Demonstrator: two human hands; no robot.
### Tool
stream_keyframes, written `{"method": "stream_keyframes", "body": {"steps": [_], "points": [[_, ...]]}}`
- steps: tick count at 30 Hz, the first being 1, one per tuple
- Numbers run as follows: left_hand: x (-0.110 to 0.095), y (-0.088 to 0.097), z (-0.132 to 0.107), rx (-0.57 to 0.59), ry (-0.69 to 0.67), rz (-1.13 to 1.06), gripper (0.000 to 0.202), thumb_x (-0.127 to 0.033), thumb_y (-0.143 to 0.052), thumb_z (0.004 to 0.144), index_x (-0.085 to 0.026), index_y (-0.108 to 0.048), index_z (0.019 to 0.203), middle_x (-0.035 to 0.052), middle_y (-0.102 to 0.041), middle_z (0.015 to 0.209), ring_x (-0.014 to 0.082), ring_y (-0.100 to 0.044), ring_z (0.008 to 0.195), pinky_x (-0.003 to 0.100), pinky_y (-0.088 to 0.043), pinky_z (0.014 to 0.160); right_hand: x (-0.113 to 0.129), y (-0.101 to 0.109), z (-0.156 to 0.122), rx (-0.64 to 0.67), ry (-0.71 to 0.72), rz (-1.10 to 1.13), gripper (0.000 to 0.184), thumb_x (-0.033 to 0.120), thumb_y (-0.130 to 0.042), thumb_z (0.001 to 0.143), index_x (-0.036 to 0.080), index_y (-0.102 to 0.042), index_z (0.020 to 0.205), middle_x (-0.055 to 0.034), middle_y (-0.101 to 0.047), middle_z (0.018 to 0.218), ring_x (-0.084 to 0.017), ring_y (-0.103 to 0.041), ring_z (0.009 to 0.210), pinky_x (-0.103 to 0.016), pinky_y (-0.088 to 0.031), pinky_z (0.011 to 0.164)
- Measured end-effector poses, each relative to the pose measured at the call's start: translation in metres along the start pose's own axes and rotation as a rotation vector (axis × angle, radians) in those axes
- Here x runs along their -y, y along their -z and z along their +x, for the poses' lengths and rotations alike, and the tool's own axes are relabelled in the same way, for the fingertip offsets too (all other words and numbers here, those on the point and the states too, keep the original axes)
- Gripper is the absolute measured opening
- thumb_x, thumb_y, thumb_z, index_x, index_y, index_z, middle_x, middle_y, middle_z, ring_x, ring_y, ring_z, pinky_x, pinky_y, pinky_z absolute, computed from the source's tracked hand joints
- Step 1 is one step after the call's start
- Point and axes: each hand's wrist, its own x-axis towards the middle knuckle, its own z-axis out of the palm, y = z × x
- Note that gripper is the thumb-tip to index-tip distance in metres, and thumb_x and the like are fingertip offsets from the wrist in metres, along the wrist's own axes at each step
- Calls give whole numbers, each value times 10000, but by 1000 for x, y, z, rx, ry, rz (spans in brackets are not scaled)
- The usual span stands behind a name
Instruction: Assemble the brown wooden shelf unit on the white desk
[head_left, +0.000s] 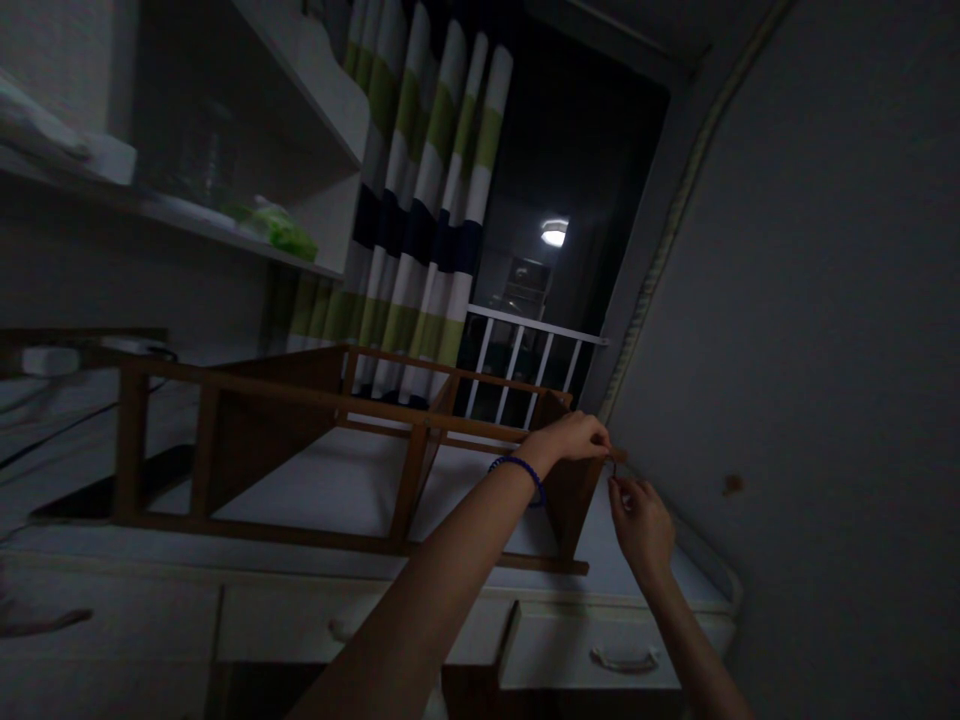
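A brown wooden rack (pixel 315 450) with slats and upright dividers lies across a white desk top (pixel 330 490). My left hand (pixel 574 437), with a blue bead bracelet (pixel 521 470) on its wrist, is closed in a pinch at the rack's right end panel (pixel 570 490). My right hand (pixel 641 520) is just below and right of it, fingers pinched together near a small brown piece (pixel 616 457) sticking out of that end. What either pinch holds is too small and dark to make out.
White drawers with handles (pixel 624 658) sit under the desk top. Wall shelves (pixel 225 215) with a green item hang at upper left. A striped curtain (pixel 420 200), a dark window and a white railing (pixel 525 360) are behind. A grey wall (pixel 825 350) stands close on the right.
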Motion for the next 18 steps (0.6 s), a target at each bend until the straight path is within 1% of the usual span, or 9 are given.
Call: {"method": "stream_keyframes", "body": {"steps": [4, 8, 12, 15, 18], "points": [[0, 1, 0, 3, 11, -3, 226, -286, -533, 739, -170, -655, 889, 37, -683, 897, 137, -605, 842, 190, -422, 710, 7, 0, -9, 61, 39, -36, 342, 404, -356, 835, 196, -628, 835, -35, -579, 786, -126, -528, 621, -232, -326, 524], [-1, 2, 0, 5, 14, -6, 234, -285, -525, 740, -161, -656, 889, 48, -680, 909, 149, -603, 853, 205, -422, 729, 18, 2, -14, 54, 184, -144, 309, 365, -355, 848, 202, -612, 902, -32, -574, 775, -138, -538, 714, -224, -318, 518], [-2, 2, 0, 8, 17, -14, 223, -267, -527, 731, -164, -661, 878, 39, -684, 882, 141, -600, 841, 196, -421, 722, 25, 4, -13, 34, 302, -250, 266, 308, -383, 846, 197, -595, 961, -30, -570, 759, -140, -528, 712, -228, -314, 504], [-3, 3, 0, 15, 21, -23, 217, -255, -527, 720, -165, -665, 862, 28, -687, 849, 130, -600, 806, 180, -422, 692, 28, 5, -12, 49, 319, -290, 262, 268, -404, 844, 217, -563, 1045, -22, -569, 771, -137, -522, 711, -227, -303, 490], [-4, 3, -1, 23, 33, -33, 221, -237, -519, 706, -163, -672, 847, 23, -689, 825, 125, -601, 776, 171, -421, 666, 29, 7, -11, 45, 310, -297, 266, 263, -421, 843, 227, -553, 1071, -17, -567, 769, -136, -519, 710, -226, -292, 482]]}}
